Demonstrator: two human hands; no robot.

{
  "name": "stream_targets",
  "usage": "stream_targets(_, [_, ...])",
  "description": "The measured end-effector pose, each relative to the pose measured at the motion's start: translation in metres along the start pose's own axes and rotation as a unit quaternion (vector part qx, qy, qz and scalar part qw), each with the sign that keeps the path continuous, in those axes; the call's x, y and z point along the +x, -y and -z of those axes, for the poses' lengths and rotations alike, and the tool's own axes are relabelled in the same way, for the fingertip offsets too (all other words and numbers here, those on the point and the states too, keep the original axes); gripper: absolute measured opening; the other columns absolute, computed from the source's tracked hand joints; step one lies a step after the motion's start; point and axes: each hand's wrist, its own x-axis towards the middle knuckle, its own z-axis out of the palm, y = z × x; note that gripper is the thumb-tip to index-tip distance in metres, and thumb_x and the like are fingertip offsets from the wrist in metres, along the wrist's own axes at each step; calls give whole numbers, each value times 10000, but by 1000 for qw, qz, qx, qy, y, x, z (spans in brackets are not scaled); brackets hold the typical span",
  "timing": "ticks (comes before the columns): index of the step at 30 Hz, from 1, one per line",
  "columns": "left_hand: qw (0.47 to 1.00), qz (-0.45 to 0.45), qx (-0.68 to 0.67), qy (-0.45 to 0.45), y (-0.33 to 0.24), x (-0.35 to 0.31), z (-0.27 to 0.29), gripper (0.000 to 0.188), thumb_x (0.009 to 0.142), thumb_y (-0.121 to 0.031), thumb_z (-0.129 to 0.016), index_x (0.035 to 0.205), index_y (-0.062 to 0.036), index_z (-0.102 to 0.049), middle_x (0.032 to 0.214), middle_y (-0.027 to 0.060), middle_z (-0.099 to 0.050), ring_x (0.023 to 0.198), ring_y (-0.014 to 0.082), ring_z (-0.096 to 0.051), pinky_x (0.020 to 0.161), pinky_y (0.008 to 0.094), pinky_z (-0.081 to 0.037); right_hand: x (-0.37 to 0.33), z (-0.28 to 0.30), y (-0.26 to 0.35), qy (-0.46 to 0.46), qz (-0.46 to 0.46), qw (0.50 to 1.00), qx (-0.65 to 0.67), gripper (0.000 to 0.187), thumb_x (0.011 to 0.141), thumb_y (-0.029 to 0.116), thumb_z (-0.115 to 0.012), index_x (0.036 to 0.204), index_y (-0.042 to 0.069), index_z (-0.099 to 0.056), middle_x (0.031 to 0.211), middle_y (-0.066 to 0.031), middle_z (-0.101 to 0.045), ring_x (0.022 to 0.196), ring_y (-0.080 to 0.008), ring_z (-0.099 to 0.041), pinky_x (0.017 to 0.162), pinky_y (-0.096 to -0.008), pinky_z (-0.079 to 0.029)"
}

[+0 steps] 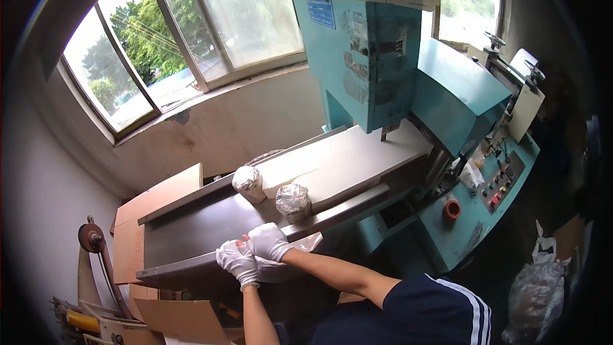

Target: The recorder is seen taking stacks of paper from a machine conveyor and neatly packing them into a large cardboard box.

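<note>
My left hand (237, 262) and my right hand (269, 242), both in white gloves, meet at the near rim of a metal feed table (198, 233). Bare reddish fingertips show where they touch. The fingers of both are curled closed; what they hold, if anything, is hidden. Just beyond my right hand stands a crinkled, silvery wrapped cylinder (294, 203), close to the near rail. A second wrapped cylinder (248, 183) stands farther left, toward the far rail. Both rest at the end of a long pale sheet or slab (345, 160) that runs under the machine.
A teal machine (389, 64) rises over the table's right end, with a button panel (504, 182) and an orange-brown ring (452, 209) on its side. Cardboard (153, 204) leans at the left end. A tape reel (91, 237) stands left; a plastic bag (539, 291) lies lower right.
</note>
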Motion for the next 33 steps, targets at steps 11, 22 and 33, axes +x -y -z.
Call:
stream_targets(11, [999, -19, 4, 45, -3, 3, 8, 242, 910, -219, -552, 763, -48, -640, 804, 133, -626, 821, 353, -586, 892, 483, -413, -23, 280, 58, -369, 195, 871, 260, 239, 925, 74, -697, 1140, 15, -609, 1009, -109, -645, 817, -206, -664, 701, -314, -528])
stream_targets(22, [996, -34, 69, 45, 20, 13, -6, 217, 867, -230, -607, 720, -75, -649, 750, 126, -638, 781, 348, -596, 787, 478, -450, -269, 457, 8, -352, 217, 898, 150, 418, 971, 456, -610, 1279, 175, -579, 853, 30, -452, 798, -132, -382, 722, -328, -302])
stream_targets(33, [983, 75, 47, 161, 58, -24, -20, 264, 854, -311, -609, 740, -80, -669, 773, 138, -662, 811, 355, -629, 795, 501, -469, -771, 442, -448, -197, 335, 899, 201, 404, 944, 386, -646, 1287, 180, -593, 876, 18, -495, 842, -157, -424, 742, -306, -347])
